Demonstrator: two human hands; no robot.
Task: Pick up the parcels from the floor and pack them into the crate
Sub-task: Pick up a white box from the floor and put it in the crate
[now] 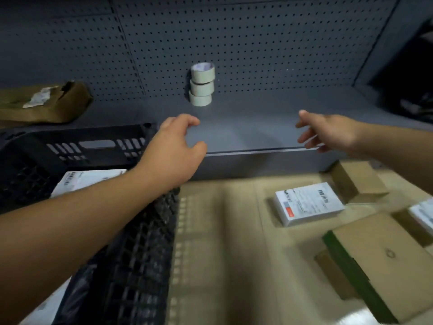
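On floor: white labelled parcel [308, 203], brown cardboard parcel [384, 261]; left hand [173, 148], right hand [328, 132] spread, empty.

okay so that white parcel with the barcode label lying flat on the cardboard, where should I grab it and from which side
Take the white parcel across its two long edges, coming straight down from above. It lies flat, label up, with bare cardboard along both those edges, so fingers and thumb should fit down its sides. The right hand is probably the better choice: it holds nothing and is on that side, while the left hand is over by the crate.
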